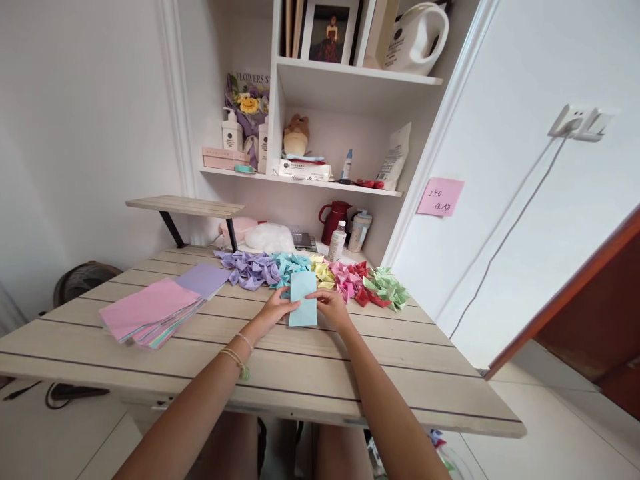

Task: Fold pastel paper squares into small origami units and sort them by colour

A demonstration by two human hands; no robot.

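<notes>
A light blue sheet of paper (303, 293), folded into a tall rectangle, lies on the wooden table (280, 373) in front of me. My left hand (275, 308) presses its left edge with the fingers closed on the paper. My right hand (333, 308) holds the right edge the same way. Just behind the sheet runs a row of folded paper pieces: purple (249, 268), teal (290, 265), yellow (323, 270), pink and red (350, 280), green (387, 287).
A stack of flat coloured sheets (153, 310), pink and lilac on top, lies at the left. Shelves (330, 180) behind hold bottles, a red jug (334, 220) and boxes. A pink note (440, 197) sticks to the right wall. The table edge is near me.
</notes>
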